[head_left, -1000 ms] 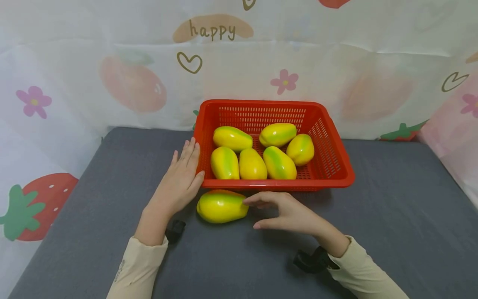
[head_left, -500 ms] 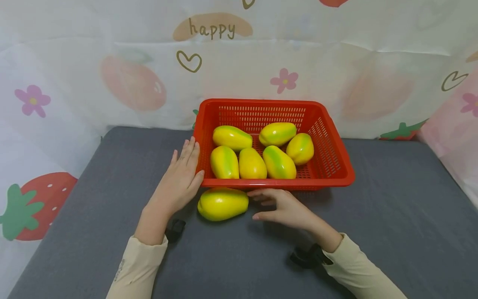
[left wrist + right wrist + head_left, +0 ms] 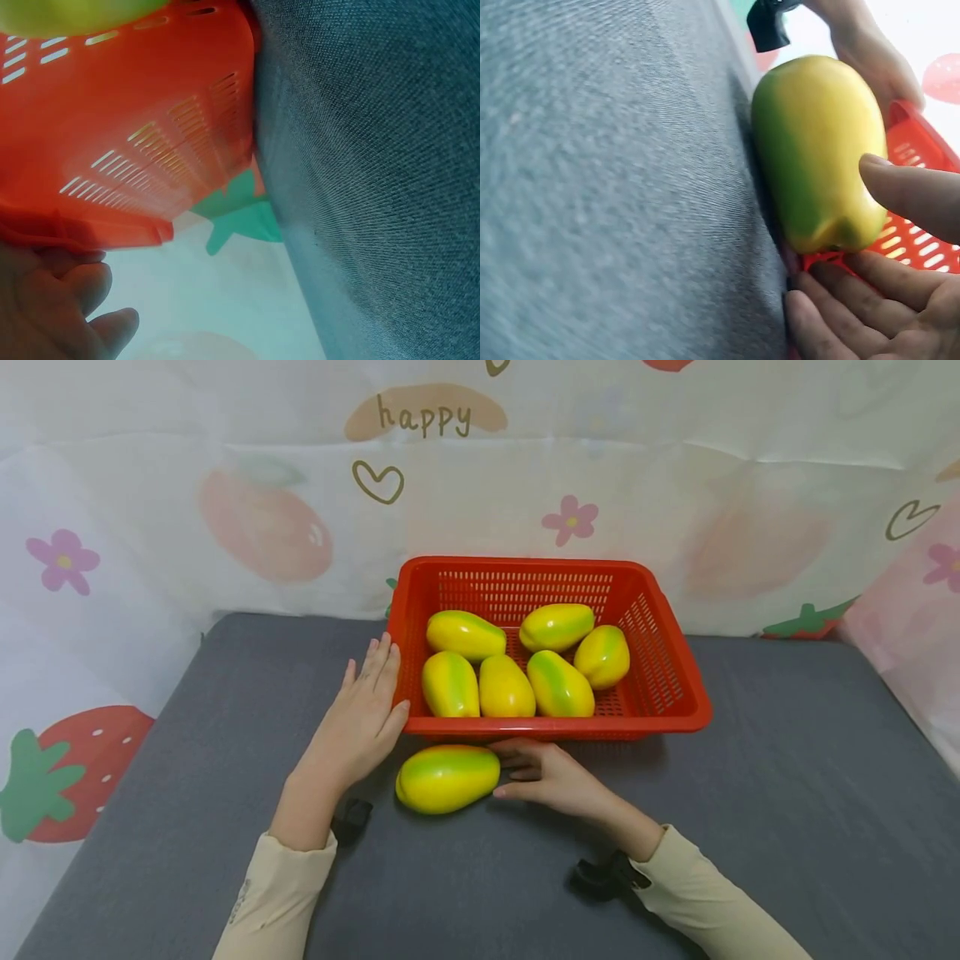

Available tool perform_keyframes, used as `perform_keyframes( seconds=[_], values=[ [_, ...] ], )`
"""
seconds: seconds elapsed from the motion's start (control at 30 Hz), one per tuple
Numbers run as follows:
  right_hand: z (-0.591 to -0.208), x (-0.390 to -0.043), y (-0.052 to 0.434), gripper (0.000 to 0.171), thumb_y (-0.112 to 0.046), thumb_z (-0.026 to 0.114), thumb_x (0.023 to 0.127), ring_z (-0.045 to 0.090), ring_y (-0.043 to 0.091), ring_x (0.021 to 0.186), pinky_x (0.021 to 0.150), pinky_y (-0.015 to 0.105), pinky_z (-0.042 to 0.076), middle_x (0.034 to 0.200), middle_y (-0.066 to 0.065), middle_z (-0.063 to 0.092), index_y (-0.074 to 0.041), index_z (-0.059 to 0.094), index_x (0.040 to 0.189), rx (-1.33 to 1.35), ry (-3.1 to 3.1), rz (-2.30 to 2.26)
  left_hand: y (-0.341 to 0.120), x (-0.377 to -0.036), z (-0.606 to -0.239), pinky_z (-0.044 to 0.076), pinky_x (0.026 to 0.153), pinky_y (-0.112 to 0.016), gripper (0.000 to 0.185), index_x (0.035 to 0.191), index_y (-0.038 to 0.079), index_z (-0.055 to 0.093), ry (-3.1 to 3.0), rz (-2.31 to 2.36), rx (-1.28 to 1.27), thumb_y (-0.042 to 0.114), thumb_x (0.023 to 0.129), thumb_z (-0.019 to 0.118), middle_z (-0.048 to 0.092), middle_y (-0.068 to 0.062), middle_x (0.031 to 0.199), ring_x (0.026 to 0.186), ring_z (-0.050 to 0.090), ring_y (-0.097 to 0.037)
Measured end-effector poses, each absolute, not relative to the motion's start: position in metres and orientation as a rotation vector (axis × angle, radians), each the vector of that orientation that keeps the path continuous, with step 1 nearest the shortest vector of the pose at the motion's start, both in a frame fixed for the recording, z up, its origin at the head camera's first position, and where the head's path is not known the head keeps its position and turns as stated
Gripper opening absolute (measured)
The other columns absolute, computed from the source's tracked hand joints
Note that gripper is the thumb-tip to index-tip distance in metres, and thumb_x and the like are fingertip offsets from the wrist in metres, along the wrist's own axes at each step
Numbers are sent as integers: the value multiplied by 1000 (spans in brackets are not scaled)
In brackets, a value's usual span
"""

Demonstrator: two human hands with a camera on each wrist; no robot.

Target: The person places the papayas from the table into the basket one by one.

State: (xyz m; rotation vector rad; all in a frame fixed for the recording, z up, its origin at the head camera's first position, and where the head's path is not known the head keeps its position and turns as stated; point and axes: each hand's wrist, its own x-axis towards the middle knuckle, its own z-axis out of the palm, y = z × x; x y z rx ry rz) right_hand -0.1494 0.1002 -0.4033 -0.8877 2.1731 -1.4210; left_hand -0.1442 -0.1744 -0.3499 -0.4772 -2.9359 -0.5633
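A red slotted basket (image 3: 557, 727) (image 3: 135, 150) (image 3: 922, 146) holds several yellow-green fruits (image 3: 506, 687). One more such fruit (image 3: 447, 777) (image 3: 817, 150) lies on the grey cloth just in front of the basket's near left corner. My right hand (image 3: 546, 774) (image 3: 900, 300) sits at that fruit's right end, its thumb tip touching the skin and its fairly straight fingers low beside the basket rim. With fingers straight, my left hand (image 3: 360, 722) (image 3: 56, 300) lies flat against the basket's left wall.
The grey cloth-covered table (image 3: 787, 793) ends at a white printed backdrop (image 3: 675, 502) that wraps the rear and both sides. Bare cloth stretches left and right of the basket. A black wrist strap (image 3: 600, 877) shows under my right sleeve.
My right hand has slid left and closer to the loose fruit. The fruit has rolled, so its green band now faces up. My left hand stayed put.
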Motion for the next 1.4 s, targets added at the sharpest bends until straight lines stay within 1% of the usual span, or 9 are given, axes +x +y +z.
perform_keyframes(
  seconds=[0.27, 0.63, 0.83, 1.0, 1.17, 1.27, 1.4],
  values=[
    [-406, -146, 96, 52, -11, 71, 86, 55, 29, 117, 95, 36, 47, 130, 17, 55, 3, 51, 132, -857, 2123, -1513, -174, -145, -351, 4, 114, -51, 68, 150, -4, 12, -2932, -559, -474, 24, 97, 43, 3, -15, 159, 145, 0, -27],
    [-406, -144, 93, 48, -7, 73, 83, 55, 26, 118, 97, 36, 45, 129, 15, 56, 1, 56, 127, -853, 2057, -1617, -173, -145, -351, 4, 114, -51, 69, 151, -3, 11, -2945, -547, -460, 24, 97, 44, 2, -15, 159, 145, -1, -27],
    [-411, -145, 92, 53, -7, 75, 81, 56, 26, 116, 95, 33, 47, 130, 13, 55, 0, 55, 130, -864, 2055, -1601, -173, -145, -350, 4, 114, -51, 68, 150, -4, 12, -2945, -551, -460, 24, 97, 44, 3, -15, 159, 145, 0, -27],
    [-415, -148, 92, 61, -7, 74, 82, 54, 29, 119, 95, 34, 47, 137, 17, 50, 2, 48, 136, -908, 2071, -1578, -173, -145, -350, 4, 114, -51, 68, 150, -4, 12, -2938, -554, -468, 24, 97, 43, 3, -15, 159, 145, 0, -27],
    [-416, -150, 93, 67, -7, 74, 81, 53, 30, 121, 95, 32, 47, 142, 17, 45, 2, 44, 140, -928, 2097, -1534, -174, -145, -350, 4, 114, -51, 67, 150, -5, 12, -2938, -562, -474, 23, 97, 43, 3, -16, 158, 145, 0, -27],
    [-417, -150, 92, 64, -7, 74, 82, 53, 28, 121, 95, 31, 47, 141, 16, 47, 1, 45, 139, -947, 2107, -1531, -174, -145, -350, 4, 114, -51, 67, 150, -5, 12, -2943, -563, -471, 23, 97, 43, 3, -16, 158, 145, -1, -27],
    [-417, -150, 91, 58, -8, 74, 82, 54, 25, 119, 96, 31, 46, 135, 14, 52, 1, 51, 134, -973, 2090, -1574, -173, -145, -350, 3, 114, -51, 68, 150, -4, 11, -2952, -562, -464, 23, 97, 43, 2, -15, 159, 145, -1, -27]
  ],
)
